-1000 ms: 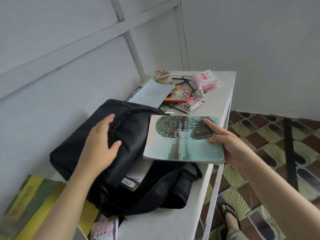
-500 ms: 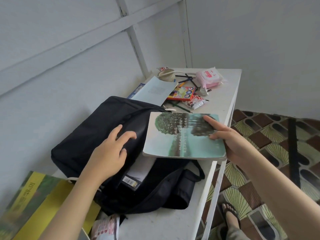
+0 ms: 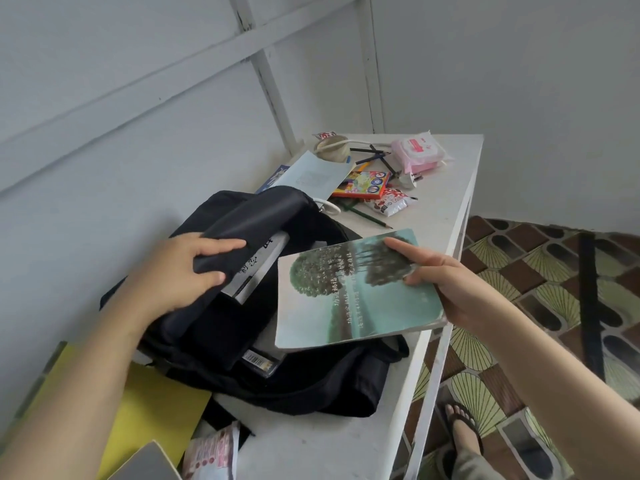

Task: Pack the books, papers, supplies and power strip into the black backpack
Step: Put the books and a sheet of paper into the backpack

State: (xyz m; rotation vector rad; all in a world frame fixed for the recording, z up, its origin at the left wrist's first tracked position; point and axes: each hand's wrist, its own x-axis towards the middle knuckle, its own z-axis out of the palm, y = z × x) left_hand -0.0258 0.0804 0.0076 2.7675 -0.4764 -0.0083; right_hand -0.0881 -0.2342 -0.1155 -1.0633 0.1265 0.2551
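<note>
Black nylon flap (image 3: 263, 213) is up now: my L hand (image 3: 176, 271), flat on the backpack (image 3: 329, 386) a sec ago, grips its soft edge, so the mouth's open w/ a white spine (image 3: 266, 261) showing inside. R hand (image 3: 450, 289) pinches the thin, glossy teal book (image 3: 346, 299) by its corner, just right of the backpack mouth. Prob next in.

one backpack (image 3: 311, 386), one teal book (image 3: 346, 299), one table (image 3: 446, 188)

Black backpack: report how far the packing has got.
Done: at least one white book sits inside the black fabric backpack. In hand: the left-hand grip holds its flap up, the right-hand grip holds a teal tree-cover paperback at the opening. Left: the red crayon box, pink wipes pack, pencils and flat yellow book lie outside it.
</note>
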